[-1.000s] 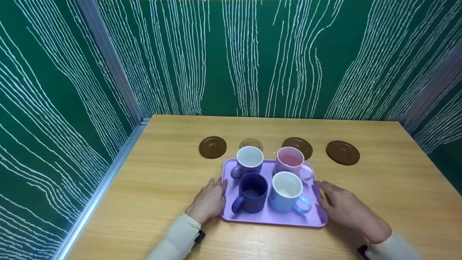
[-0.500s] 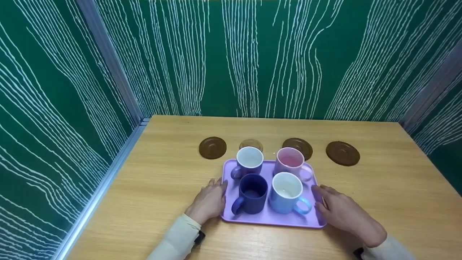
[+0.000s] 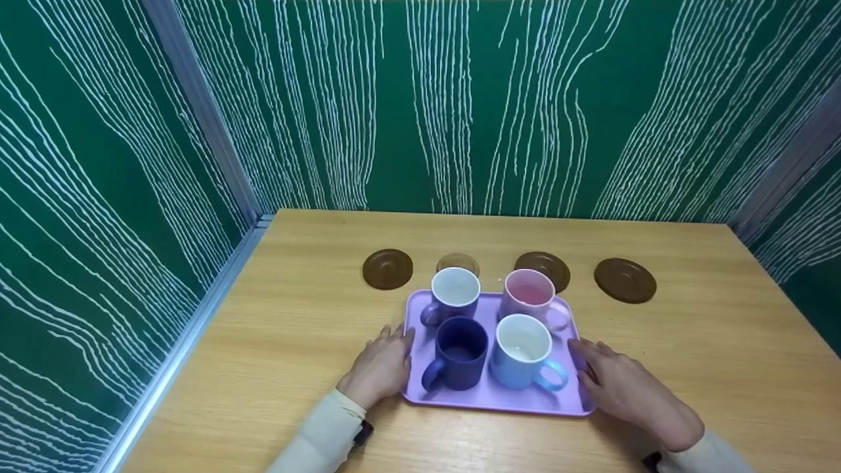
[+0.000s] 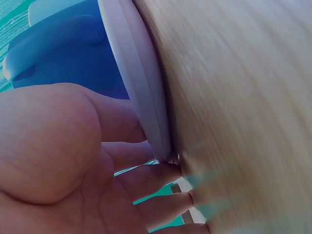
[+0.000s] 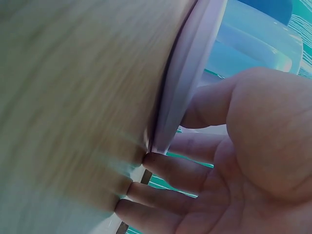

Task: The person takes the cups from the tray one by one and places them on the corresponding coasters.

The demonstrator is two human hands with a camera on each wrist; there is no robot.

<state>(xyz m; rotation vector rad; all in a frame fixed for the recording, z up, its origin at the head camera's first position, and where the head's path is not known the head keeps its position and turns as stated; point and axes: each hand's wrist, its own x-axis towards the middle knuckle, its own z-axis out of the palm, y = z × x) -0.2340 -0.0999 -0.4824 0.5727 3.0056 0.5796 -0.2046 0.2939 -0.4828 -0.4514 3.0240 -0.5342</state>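
Observation:
A purple tray [image 3: 479, 397] lies on the wooden table, bearing several upright mugs. At its front stand a dark blue mug [image 3: 468, 374] and a light blue mug [image 3: 516, 369]. Behind them are a dark mug with a white inside [image 3: 456, 289] and a pink mug [image 3: 527, 293]. My left hand [image 3: 380, 364] grips the tray's left edge, the thumb against the rim. At the right edge, my right hand [image 3: 627, 387] holds the rim between thumb and fingers. Both wrist views show fingertips at the tabletop, right at the tray's lower edge [image 4: 158, 126].
Along the back of the table [image 3: 295, 328] lie brown saucer-like discs [image 3: 387, 269], one at far right [image 3: 625, 280] and one partly behind the pink mug [image 3: 548, 266]. A paler, see-through disc [image 3: 458, 261] sits between. Green walls [image 3: 512, 105] with white lines enclose the table.
My right hand has shifted slightly left, its fingers now over the tray's right rim. The left hand, the tray and the mugs look unmoved.

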